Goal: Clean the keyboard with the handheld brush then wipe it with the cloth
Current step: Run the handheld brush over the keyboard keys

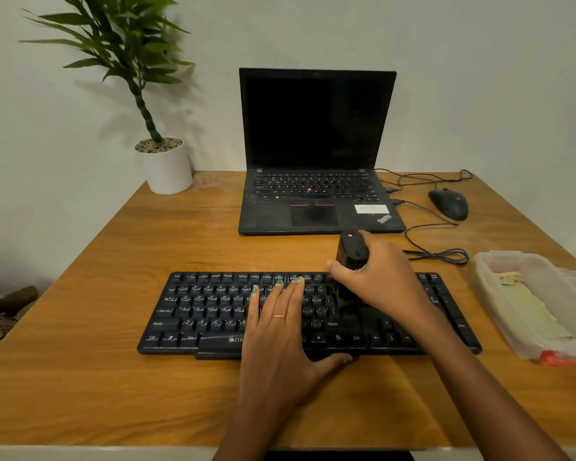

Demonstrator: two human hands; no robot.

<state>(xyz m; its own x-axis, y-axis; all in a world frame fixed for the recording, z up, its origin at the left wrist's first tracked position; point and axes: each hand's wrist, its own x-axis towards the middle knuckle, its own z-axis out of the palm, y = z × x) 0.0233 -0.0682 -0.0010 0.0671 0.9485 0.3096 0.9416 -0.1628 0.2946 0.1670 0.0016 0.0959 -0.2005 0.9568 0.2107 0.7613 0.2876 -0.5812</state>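
Right hand (pixel 376 277) curls round a black handheld brush (pixel 352 250), thumb and fingers wrapped about its stubby body, and holds it upright over the right-centre keys of the black keyboard (pixel 193 311); the brush's lower end is hidden behind the hand, so whether the bristles touch the keys cannot be told. Left hand (pixel 280 331) lies flat on the keyboard's middle with fingers straight and close together, fingertips near the top key rows and thumb reaching past the front edge, gripping nothing. Keyboard sits square on the wooden table (pixel 80 377), near its front. Behind it stands an open ThinkPad laptop (pixel 316 154) with a dark screen, a black wired mouse (pixel 449 204) to its right. A clear plastic container (pixel 539 304) at the right edge holds a pale green cloth (pixel 529 314). A potted plant (pixel 167 164) stands at the back left
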